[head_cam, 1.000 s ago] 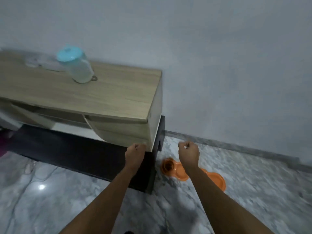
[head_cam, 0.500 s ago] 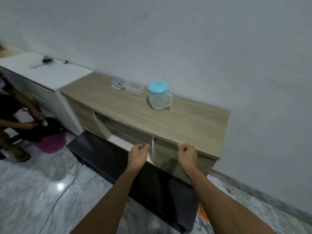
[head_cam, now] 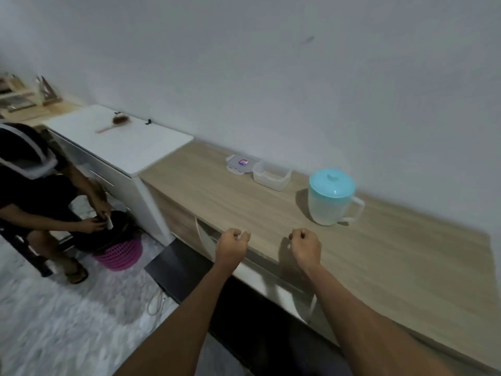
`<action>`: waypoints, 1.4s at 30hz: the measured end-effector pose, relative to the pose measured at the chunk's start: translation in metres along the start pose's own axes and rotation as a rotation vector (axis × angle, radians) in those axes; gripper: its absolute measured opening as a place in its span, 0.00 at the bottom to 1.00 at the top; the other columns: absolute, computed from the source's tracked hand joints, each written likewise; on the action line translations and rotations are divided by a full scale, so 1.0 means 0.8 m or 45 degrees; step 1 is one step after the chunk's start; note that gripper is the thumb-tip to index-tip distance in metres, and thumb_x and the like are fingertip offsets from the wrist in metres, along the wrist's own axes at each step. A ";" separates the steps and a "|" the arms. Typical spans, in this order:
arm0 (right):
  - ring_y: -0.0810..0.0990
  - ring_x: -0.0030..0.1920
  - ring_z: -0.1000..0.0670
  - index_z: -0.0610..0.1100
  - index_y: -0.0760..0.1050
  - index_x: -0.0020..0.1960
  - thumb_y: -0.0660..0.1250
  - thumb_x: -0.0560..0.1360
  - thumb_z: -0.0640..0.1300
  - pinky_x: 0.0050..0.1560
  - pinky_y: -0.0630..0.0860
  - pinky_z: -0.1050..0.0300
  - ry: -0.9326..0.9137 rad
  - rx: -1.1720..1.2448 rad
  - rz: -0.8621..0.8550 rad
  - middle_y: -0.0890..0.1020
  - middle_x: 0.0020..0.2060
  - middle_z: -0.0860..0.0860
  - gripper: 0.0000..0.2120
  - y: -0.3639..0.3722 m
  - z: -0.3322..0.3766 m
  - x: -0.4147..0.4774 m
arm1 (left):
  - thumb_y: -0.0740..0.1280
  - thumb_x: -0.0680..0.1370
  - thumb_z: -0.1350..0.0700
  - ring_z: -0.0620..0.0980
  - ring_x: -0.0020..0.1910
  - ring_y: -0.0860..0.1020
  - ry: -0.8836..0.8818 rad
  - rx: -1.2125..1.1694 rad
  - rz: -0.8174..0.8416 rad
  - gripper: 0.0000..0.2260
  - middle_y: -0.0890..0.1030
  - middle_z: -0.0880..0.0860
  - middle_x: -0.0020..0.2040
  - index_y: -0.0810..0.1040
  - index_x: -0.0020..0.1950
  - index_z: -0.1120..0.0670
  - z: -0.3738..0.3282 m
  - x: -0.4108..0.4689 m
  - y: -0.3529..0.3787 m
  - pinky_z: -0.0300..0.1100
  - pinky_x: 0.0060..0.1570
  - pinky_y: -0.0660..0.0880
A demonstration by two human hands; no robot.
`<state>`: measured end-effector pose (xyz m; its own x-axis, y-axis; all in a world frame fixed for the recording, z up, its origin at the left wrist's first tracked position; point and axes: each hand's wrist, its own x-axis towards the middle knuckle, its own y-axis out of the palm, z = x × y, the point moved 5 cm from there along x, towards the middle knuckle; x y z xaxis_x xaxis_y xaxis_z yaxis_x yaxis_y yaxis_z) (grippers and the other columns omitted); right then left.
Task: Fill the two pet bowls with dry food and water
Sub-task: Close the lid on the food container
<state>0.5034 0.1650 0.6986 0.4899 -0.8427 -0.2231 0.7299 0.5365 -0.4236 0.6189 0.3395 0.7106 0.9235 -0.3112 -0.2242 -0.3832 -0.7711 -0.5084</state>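
Observation:
A clear plastic jug [head_cam: 329, 202] with a turquoise lid stands upright on the wooden cabinet top [head_cam: 393, 256], its handle pointing right. Left of it lies a clear plastic container [head_cam: 271, 176], and beside that its flat lid [head_cam: 242, 163] with a small label. My left hand [head_cam: 232, 244] and my right hand [head_cam: 305, 244] hover over the cabinet's front edge, both curled into loose fists with nothing in them. The jug is beyond my right hand, apart from it. The pet bowls are out of sight.
A white cabinet [head_cam: 119, 143] with a wooden brush [head_cam: 115, 123] on it adjoins the wooden one on the left. A person [head_cam: 40, 196] crouches at the far left over a pink basket [head_cam: 120, 253]. A black low shelf [head_cam: 184, 267] juts out below the cabinet onto the marble floor.
My view has swung up and left from the floor to the cabinet top; the orange bowls have dropped out of sight. Both fists now sit over the cabinet's front edge, closer to the jug.

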 end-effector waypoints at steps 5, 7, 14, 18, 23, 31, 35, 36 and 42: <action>0.80 0.51 0.39 0.37 0.80 0.45 0.59 0.79 0.44 0.53 0.74 0.50 -0.013 -0.034 0.021 0.84 0.47 0.39 0.14 0.069 0.050 0.051 | 0.66 0.78 0.51 0.63 0.55 0.78 0.015 0.001 -0.003 0.17 0.81 0.65 0.54 0.79 0.55 0.65 -0.019 0.099 -0.046 0.50 0.54 0.74; 0.80 0.51 0.39 0.37 0.80 0.46 0.59 0.80 0.44 0.53 0.74 0.50 0.005 -0.021 0.027 0.83 0.48 0.40 0.14 0.093 0.067 0.070 | 0.66 0.78 0.51 0.64 0.54 0.78 0.026 0.019 -0.008 0.16 0.81 0.65 0.52 0.79 0.51 0.65 -0.023 0.131 -0.061 0.52 0.53 0.75; 0.80 0.51 0.40 0.38 0.80 0.44 0.60 0.79 0.43 0.49 0.72 0.53 0.011 -0.016 -0.008 0.83 0.46 0.40 0.13 0.185 0.127 0.130 | 0.67 0.78 0.50 0.60 0.55 0.79 0.052 0.100 0.059 0.16 0.83 0.62 0.52 0.81 0.51 0.63 -0.043 0.250 -0.090 0.46 0.54 0.72; 0.80 0.52 0.41 0.43 0.76 0.40 0.60 0.79 0.43 0.48 0.70 0.54 0.039 -0.029 -0.019 0.83 0.44 0.42 0.11 0.245 0.161 0.170 | 0.64 0.70 0.36 0.55 0.52 0.81 0.076 0.122 0.155 0.21 0.85 0.51 0.49 0.82 0.48 0.52 -0.036 0.361 -0.089 0.48 0.57 0.76; 0.79 0.53 0.40 0.41 0.75 0.45 0.61 0.79 0.43 0.50 0.71 0.53 0.091 -0.073 -0.043 0.83 0.49 0.40 0.09 0.314 0.181 0.221 | 0.59 0.67 0.33 0.54 0.47 0.82 0.107 0.259 0.250 0.21 0.85 0.47 0.42 0.80 0.40 0.47 -0.029 0.491 -0.090 0.48 0.52 0.78; 0.72 0.65 0.37 0.36 0.67 0.69 0.61 0.79 0.44 0.63 0.69 0.50 0.089 -0.273 -0.185 0.72 0.65 0.37 0.21 0.362 0.201 0.314 | 0.60 0.73 0.38 0.57 0.44 0.80 0.146 0.329 0.327 0.21 0.83 0.53 0.40 0.79 0.39 0.55 -0.062 0.564 -0.066 0.48 0.46 0.77; 0.69 0.67 0.36 0.34 0.64 0.70 0.61 0.79 0.44 0.66 0.66 0.47 0.086 -0.422 -0.291 0.69 0.67 0.35 0.23 0.364 0.213 0.354 | 0.65 0.79 0.50 0.55 0.46 0.77 0.097 0.196 0.361 0.15 0.81 0.55 0.48 0.81 0.51 0.62 -0.076 0.573 -0.040 0.41 0.39 0.67; 0.67 0.68 0.35 0.34 0.63 0.70 0.61 0.79 0.45 0.67 0.65 0.47 0.103 -0.438 -0.304 0.69 0.67 0.34 0.24 0.365 0.214 0.361 | 0.65 0.79 0.51 0.57 0.49 0.78 0.093 0.179 0.355 0.15 0.82 0.58 0.51 0.80 0.54 0.64 -0.077 0.576 -0.034 0.41 0.39 0.66; 0.65 0.70 0.34 0.36 0.63 0.67 0.59 0.78 0.44 0.68 0.64 0.44 0.242 -0.519 -0.322 0.68 0.67 0.35 0.20 0.356 0.214 0.393 | 0.65 0.80 0.57 0.60 0.55 0.78 0.003 0.104 0.417 0.16 0.80 0.65 0.56 0.78 0.59 0.69 -0.077 0.585 -0.021 0.36 0.33 0.60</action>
<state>0.9471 0.0606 0.6579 0.1991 -0.9575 -0.2086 0.5507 0.2854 -0.7844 1.0588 0.1724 0.6653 0.7511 -0.5365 -0.3846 -0.6595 -0.5828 -0.4748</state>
